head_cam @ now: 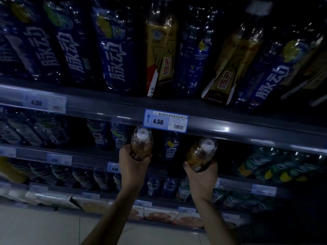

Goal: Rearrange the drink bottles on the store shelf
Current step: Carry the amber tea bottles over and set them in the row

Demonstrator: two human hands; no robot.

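Tag (pixel 166 121) reads 4.50; hands (pixel 131 165) (pixel 201 175) grip amber bottles (pixel 141 146)

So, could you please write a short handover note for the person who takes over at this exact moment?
Left hand: fingers closed around an amber bottle with a white cap, held up just below the 4.50 price tag.
Right hand: fingers closed around a second amber bottle, also in the air in front of the shelves.
Shelf above: two gold-labelled bottles stand mixed among the blue-labelled bottles.
Done: two bottles are picked up.
Left: place both in a matching row, probably with the gold-labelled ones; then sort the mixed top row.
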